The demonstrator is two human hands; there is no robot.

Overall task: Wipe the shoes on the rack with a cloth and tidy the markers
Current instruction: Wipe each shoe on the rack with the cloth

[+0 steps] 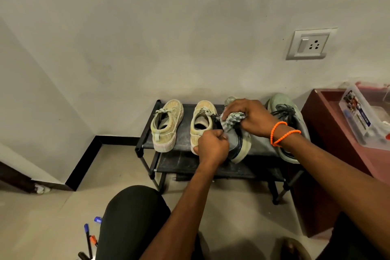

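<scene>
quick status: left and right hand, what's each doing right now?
Left hand: curled, gripping the heel end of the grey-green shoe on the rack.
Right hand: curled round the cloth, pressing it on that shoe.

On the top shelf of the rack (145, 133) a bare gap lies between the two yellow sneakers (166, 125), wide enough for my fingers to pass. The right half is crowded: my left hand (212, 146) and right hand (249, 117) close round the tilted grey shoe (238, 145), and the green sneaker (289, 116) sits just beside it. The red cabinet (320, 133) blocks the rack's right end. The wall stands behind. Left of the rack the floor is open; markers (88, 238) lie by my knee.
</scene>
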